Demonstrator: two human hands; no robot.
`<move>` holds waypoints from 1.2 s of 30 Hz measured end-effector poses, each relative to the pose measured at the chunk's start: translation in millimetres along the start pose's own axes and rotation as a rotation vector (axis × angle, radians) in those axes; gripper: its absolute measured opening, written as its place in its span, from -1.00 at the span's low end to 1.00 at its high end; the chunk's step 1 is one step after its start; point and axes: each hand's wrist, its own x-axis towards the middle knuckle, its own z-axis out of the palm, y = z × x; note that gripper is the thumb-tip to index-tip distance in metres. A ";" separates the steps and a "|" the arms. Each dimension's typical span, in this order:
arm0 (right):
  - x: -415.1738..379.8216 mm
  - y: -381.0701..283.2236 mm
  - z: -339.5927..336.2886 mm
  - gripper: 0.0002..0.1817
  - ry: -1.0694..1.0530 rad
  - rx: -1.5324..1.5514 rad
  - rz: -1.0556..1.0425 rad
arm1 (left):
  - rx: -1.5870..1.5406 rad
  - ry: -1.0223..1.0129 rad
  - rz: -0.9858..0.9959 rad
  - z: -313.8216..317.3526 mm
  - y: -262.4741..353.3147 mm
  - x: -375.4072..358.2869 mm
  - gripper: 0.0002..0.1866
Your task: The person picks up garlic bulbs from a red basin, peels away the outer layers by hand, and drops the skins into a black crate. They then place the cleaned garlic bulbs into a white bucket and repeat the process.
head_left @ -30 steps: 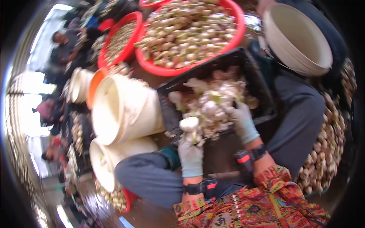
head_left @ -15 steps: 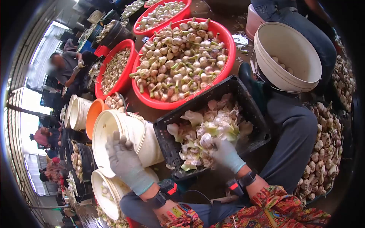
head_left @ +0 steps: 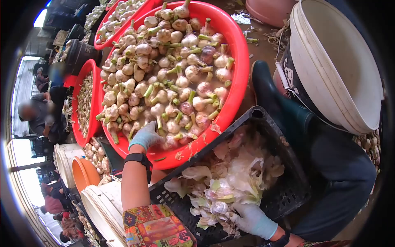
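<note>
My left hand, in a pale blue glove, reaches over the near rim of a big red tub and rests on the garlic bulbs heaped in it, fingers curled among them. Whether it grips a bulb is hidden. My right hand, also gloved, lies low in a black plastic crate full of white garlic skins and peels, fingers in the peels. The crate sits between my knees.
A stack of white buckets stands at the upper right beside my dark boot. More red tubs of garlic lie to the left. White and orange buckets stand at lower left. Other people work at the far left.
My left hand left the white bucket at the left and reached forward into the red tub. The view has swung closer to the tub. My right hand stays in the crate.
</note>
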 end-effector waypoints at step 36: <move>-99.7 -7.6 42.7 -0.47 -0.276 -0.345 -0.452 | -2.123 0.685 -0.230 229.8 132.3 -389.1 -0.52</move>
